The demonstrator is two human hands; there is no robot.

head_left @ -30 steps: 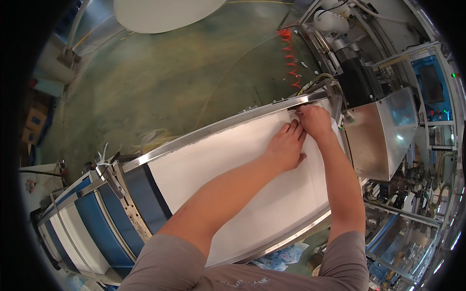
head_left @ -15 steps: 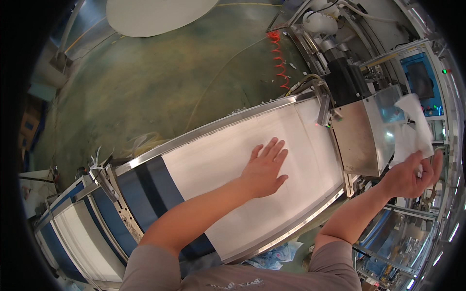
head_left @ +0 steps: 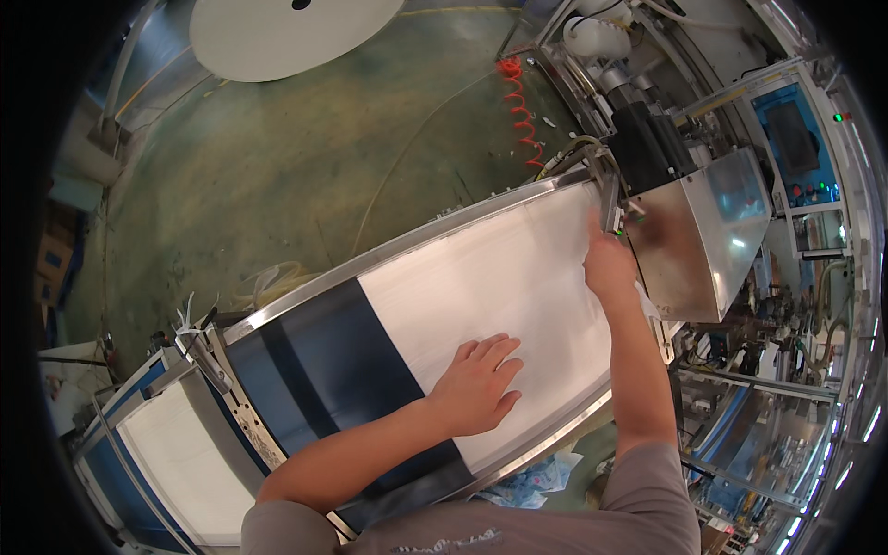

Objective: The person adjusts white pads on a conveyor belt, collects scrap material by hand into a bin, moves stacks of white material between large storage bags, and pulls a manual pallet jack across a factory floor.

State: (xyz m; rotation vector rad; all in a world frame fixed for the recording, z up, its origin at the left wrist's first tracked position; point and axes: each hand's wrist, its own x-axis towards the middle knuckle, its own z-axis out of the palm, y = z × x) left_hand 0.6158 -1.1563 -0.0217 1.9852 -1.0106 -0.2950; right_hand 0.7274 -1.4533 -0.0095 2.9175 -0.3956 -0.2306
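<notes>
Thin white sheets [head_left: 527, 305] lie flat on a dark blue conveyor belt [head_left: 361, 347]. My left hand [head_left: 476, 388] rests open on their near part, fingers loosely apart and nothing in it. At the right end of the sheets, beside the metal hood, is my right hand [head_left: 610, 264]. Its index finger points away from me over the sheets' far right corner, while the other fingers look curled. A bit of crumpled white sheet [head_left: 646, 301] sticks out beside the right wrist, apparently held in that hand; most of it is hidden.
A shiny metal hood [head_left: 680, 250] stands across the belt's right end, with a small sensor bracket before it. Metal rails [head_left: 546, 453] edge the belt. More white sheets [head_left: 190, 453] lie further left. A red coiled hose [head_left: 521, 116] hangs beyond the belt.
My right hand has come left from beside the hood to the sheets' right end, bringing the crumpled white sheet. The sheets have shifted right, baring more belt. My left hand has drawn nearer to me.
</notes>
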